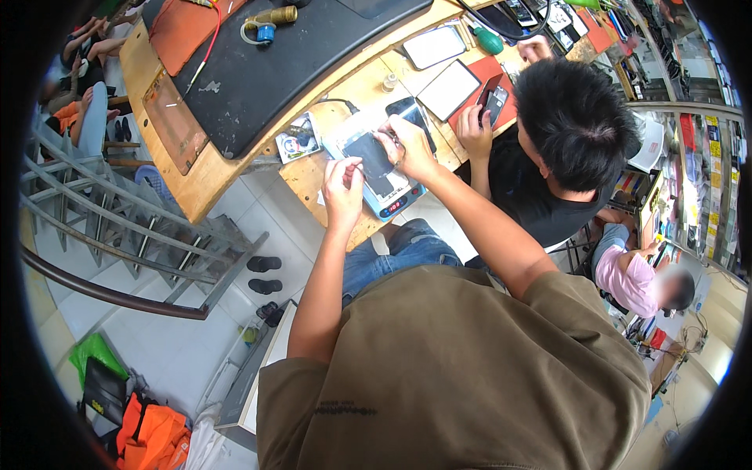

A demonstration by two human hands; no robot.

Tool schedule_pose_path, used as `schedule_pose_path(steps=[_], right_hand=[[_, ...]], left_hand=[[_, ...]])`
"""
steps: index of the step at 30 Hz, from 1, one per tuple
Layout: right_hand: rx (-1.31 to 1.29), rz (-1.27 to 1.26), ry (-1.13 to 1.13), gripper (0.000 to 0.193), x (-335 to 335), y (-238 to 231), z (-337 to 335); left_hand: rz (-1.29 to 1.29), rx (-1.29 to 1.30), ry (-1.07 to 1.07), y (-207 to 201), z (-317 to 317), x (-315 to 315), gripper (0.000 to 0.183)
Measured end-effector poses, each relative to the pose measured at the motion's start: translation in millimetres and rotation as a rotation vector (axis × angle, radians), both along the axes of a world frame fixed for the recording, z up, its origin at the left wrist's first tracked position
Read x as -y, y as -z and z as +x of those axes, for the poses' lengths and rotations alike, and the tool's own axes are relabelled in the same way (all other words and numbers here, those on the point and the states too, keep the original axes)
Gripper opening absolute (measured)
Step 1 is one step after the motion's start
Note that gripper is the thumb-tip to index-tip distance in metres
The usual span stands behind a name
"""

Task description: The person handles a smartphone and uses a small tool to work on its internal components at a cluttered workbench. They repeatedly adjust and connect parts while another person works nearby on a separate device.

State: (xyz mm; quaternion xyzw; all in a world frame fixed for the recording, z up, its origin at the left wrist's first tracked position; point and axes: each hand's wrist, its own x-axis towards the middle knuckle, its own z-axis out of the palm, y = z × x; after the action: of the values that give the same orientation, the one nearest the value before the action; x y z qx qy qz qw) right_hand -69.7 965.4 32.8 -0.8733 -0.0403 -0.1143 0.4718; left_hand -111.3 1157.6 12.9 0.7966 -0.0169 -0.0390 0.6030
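A blue heating plate [392, 207] with a small lit display sits on the wooden bench. On its top lies a dark, flat panel, which looks like a phone screen [366, 157]. My left hand [343, 189] is at the panel's left near edge, thumb and fingers pinched together. Above the panel's right side is my right hand [409, 147], its fingers curled and closed over a corner of it. Whatever either hand pinches is too small to make out. Just beyond my right hand lies another dark phone [412, 117], partly hidden.
Beside me a person in black [572, 125] handles a phone [493, 103]. A white-screened tablet [448, 88], a small bottle [389, 81] and a green air blower [487, 41] lie on the bench. A black mat [266, 78] covers the raised tabletop; a metal stair rail [117, 290] stands left.
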Motion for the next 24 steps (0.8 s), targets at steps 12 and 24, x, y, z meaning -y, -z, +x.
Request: schedule_pose_path(steps=[12,24], right_hand=[[0.157,-0.112,-0.152,0.019,9.3,2.2,12.1],[0.268,-0.196,-0.245,0.020,12.9,4.1,23.7]], left_hand=[[0.447,0.362,-0.051,-12.3,23.4,-3.6,0.038],[0.604,0.497,-0.017,-6.2,29.5,-7.1,0.039]])
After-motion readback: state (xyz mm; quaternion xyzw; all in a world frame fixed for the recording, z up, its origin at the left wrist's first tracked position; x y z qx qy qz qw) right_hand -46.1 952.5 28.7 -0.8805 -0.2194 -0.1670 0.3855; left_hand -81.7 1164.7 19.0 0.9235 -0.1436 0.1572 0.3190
